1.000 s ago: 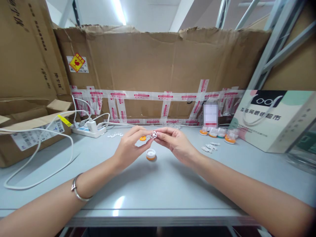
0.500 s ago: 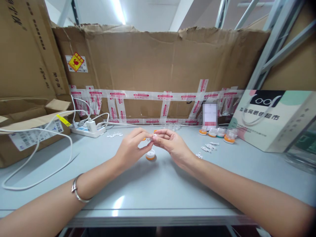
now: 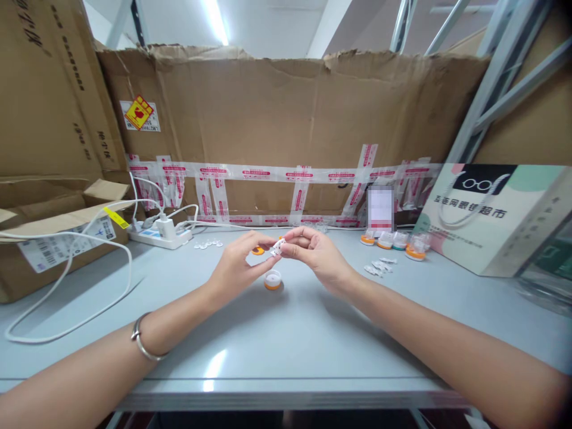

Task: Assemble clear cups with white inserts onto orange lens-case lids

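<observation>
A small white piece with dark specks (image 3: 277, 246) is held up between my hands over the table, too small to name exactly. My left hand (image 3: 239, 262) pinches its left side with thumb and fingertips. My right hand (image 3: 319, 259) grips its right side, thumb pressed against curled fingers. Just below them a round white-and-orange cup (image 3: 272, 280) stands upright on the grey table (image 3: 286, 339). An orange ring-shaped part (image 3: 258, 251) shows behind my left fingers, partly covered. Clear parts (image 3: 320, 227) lie behind my right hand, mostly hidden.
To the right lie several small white pieces (image 3: 379, 267); clear-topped containers with orange and green bases (image 3: 415, 253) stand behind them. White discs (image 3: 208, 244) lie at left. A power strip (image 3: 163, 238), looping white cable (image 3: 129, 268), open carton (image 3: 53, 244) and paper bag (image 3: 482, 214) flank the table.
The white piece has turned, so its specked face shows more. My left fingers have opened slightly, uncovering more of the orange ring. A white piece beside my right forearm is no longer visible.
</observation>
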The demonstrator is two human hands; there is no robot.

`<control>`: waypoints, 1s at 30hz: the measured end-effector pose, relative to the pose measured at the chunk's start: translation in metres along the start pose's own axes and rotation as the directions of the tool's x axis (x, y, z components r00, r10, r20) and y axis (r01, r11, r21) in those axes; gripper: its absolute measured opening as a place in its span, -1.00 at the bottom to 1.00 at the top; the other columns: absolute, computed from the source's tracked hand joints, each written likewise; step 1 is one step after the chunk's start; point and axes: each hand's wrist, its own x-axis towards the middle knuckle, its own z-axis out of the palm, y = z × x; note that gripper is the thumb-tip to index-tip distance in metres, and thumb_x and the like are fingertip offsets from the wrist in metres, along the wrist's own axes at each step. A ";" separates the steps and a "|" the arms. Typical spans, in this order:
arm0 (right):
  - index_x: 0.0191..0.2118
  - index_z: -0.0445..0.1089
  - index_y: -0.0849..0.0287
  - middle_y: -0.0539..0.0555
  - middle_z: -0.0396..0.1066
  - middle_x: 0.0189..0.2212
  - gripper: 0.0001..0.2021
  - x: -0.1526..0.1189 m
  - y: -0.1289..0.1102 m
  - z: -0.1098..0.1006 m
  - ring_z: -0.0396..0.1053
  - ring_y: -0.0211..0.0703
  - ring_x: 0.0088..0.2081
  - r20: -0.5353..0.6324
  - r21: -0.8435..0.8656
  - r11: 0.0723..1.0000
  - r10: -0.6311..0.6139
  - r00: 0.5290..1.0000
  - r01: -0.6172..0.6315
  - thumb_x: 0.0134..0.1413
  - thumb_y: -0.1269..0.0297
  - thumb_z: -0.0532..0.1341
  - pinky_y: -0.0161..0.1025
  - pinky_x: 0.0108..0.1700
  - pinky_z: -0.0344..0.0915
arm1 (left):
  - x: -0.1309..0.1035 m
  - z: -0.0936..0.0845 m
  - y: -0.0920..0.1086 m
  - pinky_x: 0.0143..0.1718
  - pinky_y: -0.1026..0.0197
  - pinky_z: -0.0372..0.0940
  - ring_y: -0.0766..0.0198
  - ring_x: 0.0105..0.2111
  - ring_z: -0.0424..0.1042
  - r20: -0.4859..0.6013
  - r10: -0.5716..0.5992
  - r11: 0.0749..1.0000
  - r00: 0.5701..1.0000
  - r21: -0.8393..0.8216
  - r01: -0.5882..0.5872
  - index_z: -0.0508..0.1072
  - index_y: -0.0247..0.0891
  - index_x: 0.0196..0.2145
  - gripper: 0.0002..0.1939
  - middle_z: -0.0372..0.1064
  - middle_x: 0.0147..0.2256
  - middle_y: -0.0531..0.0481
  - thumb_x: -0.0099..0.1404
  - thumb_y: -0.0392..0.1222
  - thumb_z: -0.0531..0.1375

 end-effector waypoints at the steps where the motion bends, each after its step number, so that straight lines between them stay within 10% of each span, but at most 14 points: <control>1: -0.40 0.33 0.18 0.00 0.49 -0.42 -0.77 0.001 0.000 -0.002 0.44 -0.22 -0.31 0.029 0.009 1.000 0.001 1.000 -0.001 -0.21 0.27 0.35 -0.15 -0.11 0.30 | 0.000 0.000 0.000 -0.31 0.24 0.28 0.29 -0.33 0.35 0.012 -0.009 1.000 1.000 -0.025 0.010 0.42 -0.19 -0.20 -0.81 0.40 -0.33 -0.01 0.18 -0.21 0.19; 20: -0.29 0.28 0.15 -0.02 0.47 -0.41 -0.65 0.001 -0.001 -0.005 0.45 -0.26 -0.29 0.101 0.222 0.957 0.169 0.980 -0.188 -0.27 0.37 0.39 -0.19 -0.08 0.33 | 0.000 0.000 -0.005 -0.22 0.22 0.28 0.31 -0.28 0.31 0.035 -0.012 0.982 0.999 -0.190 0.018 0.41 -0.12 -0.11 -0.68 0.28 -0.28 0.00 0.14 -0.20 0.25; 26: -0.26 0.26 0.16 0.02 0.49 -0.39 -0.64 0.004 -0.002 -0.007 0.45 -0.25 -0.31 0.141 0.109 0.969 0.206 0.968 -0.222 -0.22 0.30 0.37 -0.19 -0.10 0.34 | -0.001 -0.001 -0.004 -0.22 0.21 0.28 0.33 -0.28 0.31 0.045 0.002 0.983 0.999 -0.185 0.007 0.40 -0.16 -0.13 -0.69 0.29 -0.25 -0.01 0.13 -0.20 0.25; 30: -0.33 0.25 0.17 0.04 0.47 -0.43 -0.74 0.019 -0.011 -0.038 0.44 -0.23 -0.37 -0.048 -0.209 0.973 0.086 0.995 -0.094 -0.14 0.23 0.32 -0.20 -0.22 0.36 | 0.000 -0.001 -0.002 -0.24 0.21 0.28 0.30 -0.26 0.32 0.022 -0.038 0.989 0.999 -0.144 0.041 0.40 -0.20 -0.17 -0.73 0.33 -0.25 -0.02 0.13 -0.18 0.25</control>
